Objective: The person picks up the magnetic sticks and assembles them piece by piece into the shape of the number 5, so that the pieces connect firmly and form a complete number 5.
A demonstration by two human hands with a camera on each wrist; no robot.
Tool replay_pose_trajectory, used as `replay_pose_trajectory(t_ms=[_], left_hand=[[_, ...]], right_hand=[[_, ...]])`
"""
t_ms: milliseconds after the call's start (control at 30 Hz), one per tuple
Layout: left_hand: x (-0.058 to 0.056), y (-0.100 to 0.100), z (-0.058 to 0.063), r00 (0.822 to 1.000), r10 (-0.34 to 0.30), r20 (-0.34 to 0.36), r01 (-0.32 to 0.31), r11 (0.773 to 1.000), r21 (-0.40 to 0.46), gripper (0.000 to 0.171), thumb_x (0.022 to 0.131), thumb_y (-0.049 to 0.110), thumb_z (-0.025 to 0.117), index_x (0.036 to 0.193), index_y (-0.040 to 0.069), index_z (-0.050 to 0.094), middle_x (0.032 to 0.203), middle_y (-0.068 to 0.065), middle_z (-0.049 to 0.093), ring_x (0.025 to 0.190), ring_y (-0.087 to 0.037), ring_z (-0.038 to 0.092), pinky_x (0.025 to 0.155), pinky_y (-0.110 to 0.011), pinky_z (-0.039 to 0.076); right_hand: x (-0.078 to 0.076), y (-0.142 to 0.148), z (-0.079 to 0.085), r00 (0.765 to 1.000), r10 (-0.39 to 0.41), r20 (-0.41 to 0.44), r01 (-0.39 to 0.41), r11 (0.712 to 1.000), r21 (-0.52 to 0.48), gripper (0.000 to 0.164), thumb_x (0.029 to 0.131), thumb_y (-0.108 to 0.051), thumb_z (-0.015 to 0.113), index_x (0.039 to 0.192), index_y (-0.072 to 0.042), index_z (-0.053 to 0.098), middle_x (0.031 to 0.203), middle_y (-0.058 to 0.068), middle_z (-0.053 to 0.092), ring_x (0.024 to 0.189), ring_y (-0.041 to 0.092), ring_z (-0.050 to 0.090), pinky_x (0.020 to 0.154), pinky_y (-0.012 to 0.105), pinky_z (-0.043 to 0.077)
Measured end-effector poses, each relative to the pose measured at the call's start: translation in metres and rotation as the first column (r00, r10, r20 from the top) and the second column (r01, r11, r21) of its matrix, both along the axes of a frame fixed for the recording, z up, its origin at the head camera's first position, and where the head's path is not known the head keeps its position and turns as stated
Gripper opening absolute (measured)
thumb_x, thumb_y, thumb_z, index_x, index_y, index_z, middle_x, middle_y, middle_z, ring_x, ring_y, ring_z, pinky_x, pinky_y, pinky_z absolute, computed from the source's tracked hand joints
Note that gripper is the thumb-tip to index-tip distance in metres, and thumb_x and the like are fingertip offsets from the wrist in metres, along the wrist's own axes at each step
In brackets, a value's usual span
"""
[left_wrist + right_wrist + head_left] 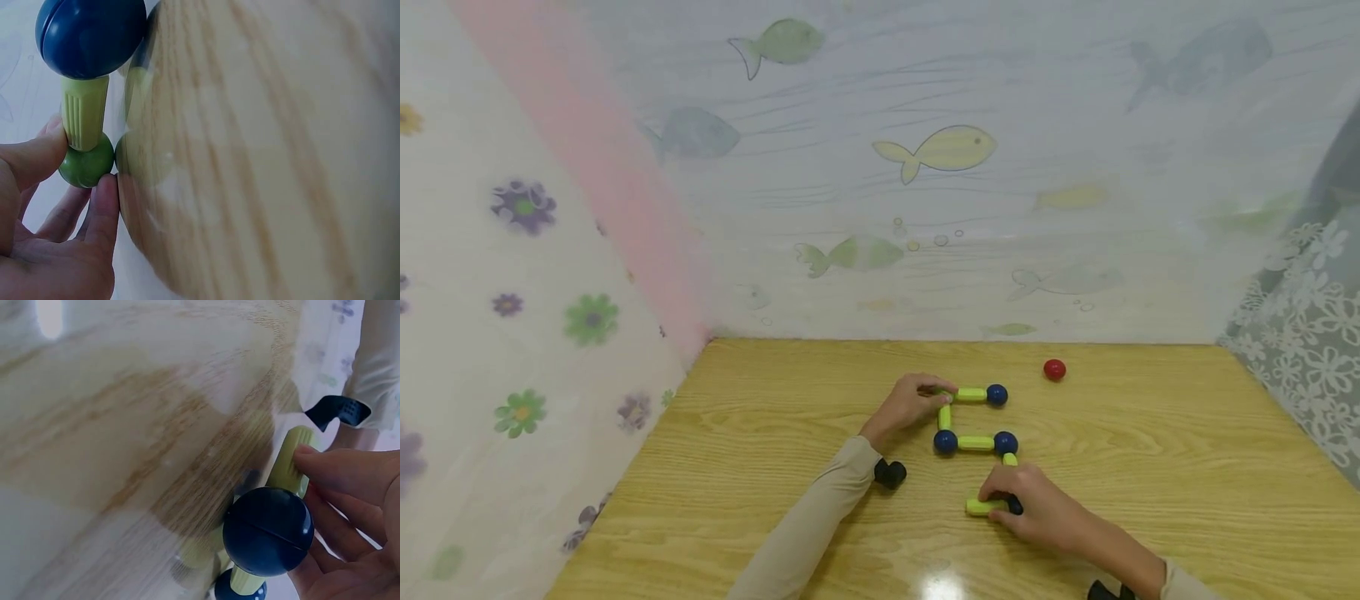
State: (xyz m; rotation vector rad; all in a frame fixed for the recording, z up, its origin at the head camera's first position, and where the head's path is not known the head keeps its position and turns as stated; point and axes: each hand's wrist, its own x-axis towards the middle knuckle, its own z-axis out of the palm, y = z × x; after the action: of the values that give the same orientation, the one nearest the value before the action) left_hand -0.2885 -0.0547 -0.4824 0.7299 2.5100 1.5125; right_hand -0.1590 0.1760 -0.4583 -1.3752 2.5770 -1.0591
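Observation:
A chain of yellow-green magnetic rods and balls lies on the wooden table (737,467). My left hand (904,408) pinches the green ball (87,167) at the chain's far left corner, its thumb beside the rod (84,112) joined there. From that corner one rod (972,394) runs right to a navy ball (997,395). Another comes toward me to a second navy ball (946,442), linked by a rod (976,443) to a third (1006,443). My right hand (1037,510) pinches the near end rod (979,507), joined to a navy ball (269,531) partly hidden in the head view.
A red ball (1055,370) lies alone toward the back right. Behind the table hangs a fish-patterned curtain (820,192); a flowered one (550,350) is on the left and lace (1315,333) on the right. Black wrist cameras sit by the left wrist (891,475) and right wrist.

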Motion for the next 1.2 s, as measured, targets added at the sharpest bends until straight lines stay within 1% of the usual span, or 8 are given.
replay_pose_trajectory(t_ms=[200, 433, 533, 667, 867, 1067, 1133, 1200], left_hand=[[0.000, 0.000, -0.001, 1.000, 0.001, 0.005, -0.002, 1.000, 0.017, 0.020, 0.093, 0.016, 0.062, 0.110, 0.013, 0.072, 0.115, -0.001, 0.064, 0.104, -0.018, 0.059, 0.087, -0.032, 0.049], [0.001, -0.001, -0.001, 1.000, -0.005, 0.007, 0.005, 0.999, 0.054, 0.021, 0.093, 0.013, 0.062, 0.112, 0.009, 0.071, 0.118, -0.005, 0.063, 0.107, -0.025, 0.058, 0.089, -0.039, 0.048], [0.000, 0.000, -0.002, 1.000, 0.001, 0.001, -0.001, 0.999, 0.043, 0.021, 0.093, 0.013, 0.062, 0.111, 0.009, 0.071, 0.117, -0.005, 0.063, 0.107, -0.024, 0.058, 0.088, -0.037, 0.049], [-0.001, 0.001, -0.002, 1.000, 0.007, -0.002, -0.007, 1.000, 0.015, 0.020, 0.093, 0.015, 0.062, 0.110, 0.012, 0.072, 0.115, -0.001, 0.064, 0.105, -0.019, 0.059, 0.088, -0.032, 0.049], [-0.001, 0.000, -0.001, 1.000, 0.005, 0.010, -0.005, 1.000, 0.015, 0.020, 0.093, 0.014, 0.062, 0.110, 0.012, 0.072, 0.114, -0.001, 0.064, 0.104, -0.018, 0.060, 0.087, -0.031, 0.049], [0.001, 0.000, 0.000, 1.000, 0.006, 0.012, -0.007, 1.000, 0.021, 0.020, 0.093, 0.015, 0.062, 0.110, 0.011, 0.072, 0.114, -0.001, 0.064, 0.104, -0.019, 0.059, 0.087, -0.033, 0.049], [0.002, 0.000, 0.000, 1.000, 0.004, 0.011, -0.004, 1.000, 0.023, 0.020, 0.093, 0.015, 0.062, 0.110, 0.011, 0.072, 0.114, -0.001, 0.065, 0.104, -0.019, 0.059, 0.087, -0.033, 0.049], [0.001, 0.000, 0.000, 1.000, 0.001, 0.006, -0.001, 1.000, 0.024, 0.020, 0.093, 0.015, 0.062, 0.109, 0.011, 0.072, 0.113, -0.001, 0.065, 0.103, -0.019, 0.059, 0.087, -0.033, 0.049]], right_hand=[[0.001, -0.001, 0.000, 1.000, -0.016, 0.002, 0.016, 1.000, 0.009, 0.019, 0.080, -0.003, 0.074, 0.095, -0.012, 0.067, 0.092, -0.005, 0.064, 0.085, 0.007, 0.060, 0.070, 0.026, 0.052], [0.003, -0.005, -0.001, 0.999, -0.038, -0.014, 0.038, 0.999, 0.015, 0.019, 0.080, -0.001, 0.073, 0.094, -0.013, 0.067, 0.093, -0.006, 0.063, 0.086, 0.007, 0.059, 0.072, 0.027, 0.052], [0.004, -0.006, -0.002, 0.999, -0.045, -0.026, 0.045, 0.999, 0.011, 0.019, 0.080, -0.001, 0.073, 0.094, -0.012, 0.066, 0.093, -0.006, 0.063, 0.086, 0.008, 0.060, 0.072, 0.026, 0.052], [0.007, -0.007, -0.002, 0.998, -0.060, -0.028, 0.061, 0.998, 0.007, 0.020, 0.079, 0.000, 0.074, 0.093, -0.012, 0.066, 0.093, -0.005, 0.063, 0.086, 0.009, 0.060, 0.072, 0.026, 0.052], [0.008, -0.009, -0.003, 0.996, -0.092, -0.006, 0.092, 0.995, 0.027, 0.020, 0.079, -0.001, 0.074, 0.095, -0.011, 0.067, 0.094, -0.004, 0.064, 0.087, 0.010, 0.061, 0.074, 0.027, 0.053], [0.008, -0.009, 0.002, 0.991, -0.129, 0.043, 0.126, 0.990, 0.066, 0.018, 0.081, -0.004, 0.073, 0.097, -0.012, 0.067, 0.095, -0.005, 0.063, 0.088, 0.008, 0.059, 0.075, 0.027, 0.052], [0.007, -0.007, 0.004, 0.990, -0.129, 0.049, 0.127, 0.991, 0.044, 0.018, 0.083, -0.005, 0.072, 0.098, -0.011, 0.066, 0.095, -0.004, 0.063, 0.086, 0.009, 0.059, 0.072, 0.028, 0.053], [0.003, -0.004, 0.007, 0.991, -0.130, 0.036, 0.130, 0.991, 0.002, 0.018, 0.083, -0.004, 0.072, 0.099, -0.009, 0.066, 0.094, -0.001, 0.063, 0.083, 0.012, 0.061, 0.069, 0.028, 0.053]])
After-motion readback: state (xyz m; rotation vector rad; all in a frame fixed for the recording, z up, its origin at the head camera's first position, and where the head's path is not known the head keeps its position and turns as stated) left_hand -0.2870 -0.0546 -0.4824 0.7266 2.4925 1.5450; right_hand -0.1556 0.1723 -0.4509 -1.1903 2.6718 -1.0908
